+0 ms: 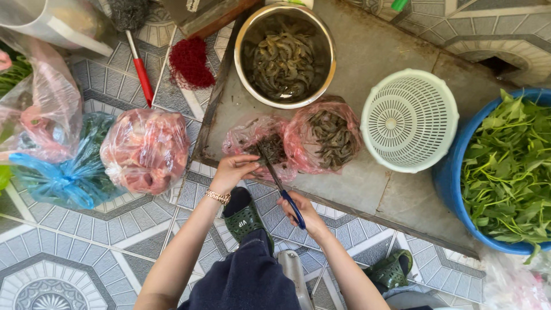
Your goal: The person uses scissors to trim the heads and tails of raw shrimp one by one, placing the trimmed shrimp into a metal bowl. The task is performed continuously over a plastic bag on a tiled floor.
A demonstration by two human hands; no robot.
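Note:
My left hand (232, 170) pinches a small shrimp (256, 165) over a pink plastic bag (258, 143) of trimmings. My right hand (305, 213) grips blue-handled scissors (282, 186), whose blades reach up to the shrimp at my left fingertips. Just right of it lies a second pink bag (327, 138) full of raw shrimp. A steel bowl (285, 54) holding more shrimp stands behind the two bags on the concrete slab (373, 189).
A white plastic colander (408, 119) sits upside down right of the bags, beside a blue basin (453, 172) of green leaves. Bags of meat (146, 150) and greens (69, 172) lie on the tiled floor at left, with a red-handled brush (138, 63). My green sandals show below.

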